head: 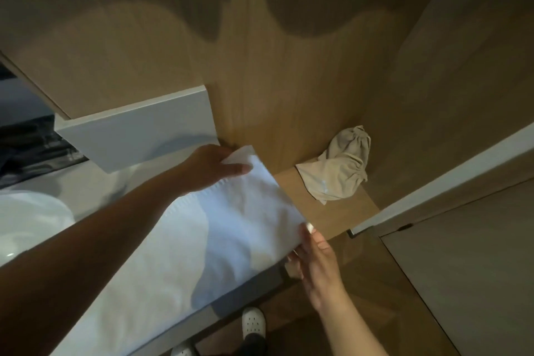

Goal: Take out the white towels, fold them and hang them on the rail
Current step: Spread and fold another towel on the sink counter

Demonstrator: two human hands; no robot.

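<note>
While both hands pinch its far corners, the white towel [231, 225] lies spread over a white desk [92, 185].
Head view: the left hand [215, 166] pinches the corner at 12 o'clock, thumb on top. The right hand [315, 257], fingers nearly straight, nips the corner at 3 o'clock. A beige cloth bag [338, 170] sits on a wooden shelf [346, 211] at 2 o'clock.
</note>
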